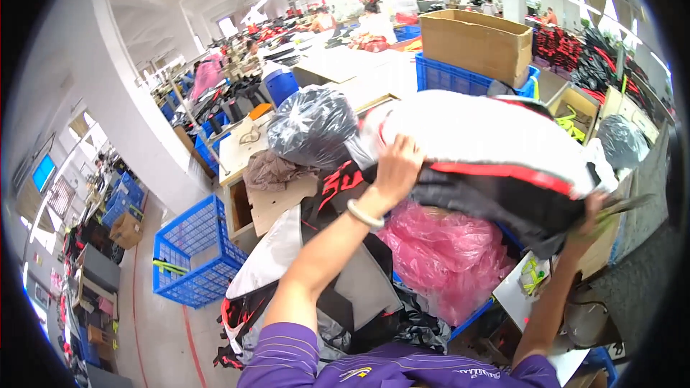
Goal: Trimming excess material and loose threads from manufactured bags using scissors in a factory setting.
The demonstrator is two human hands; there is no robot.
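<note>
A large padded bag (496, 129) in white, red and black fabric stretches across the work area in front of me. My left hand (399, 165), with a pale bangle at the wrist, has its fingers closed on the bag's white left end. My right hand (591, 219) is at the bag's right end, smeared by motion. From it a dark, pointed, blade-like tool (627, 205) sticks out to the right; its exact kind is too blurred to tell. Under the bag lies crumpled pink plastic film (445, 255) in a blue crate. More black, grey and red sewn pieces (345, 266) are heaped below my left forearm.
A dark plastic-wrapped bundle (313, 126) sits left of the bag, by a brown cloth (277, 171). A blue crate (198, 251) stands on the floor at left. Behind the bag, a cardboard box (474, 43) rests in another blue crate. A pillar (136, 93) rises at left.
</note>
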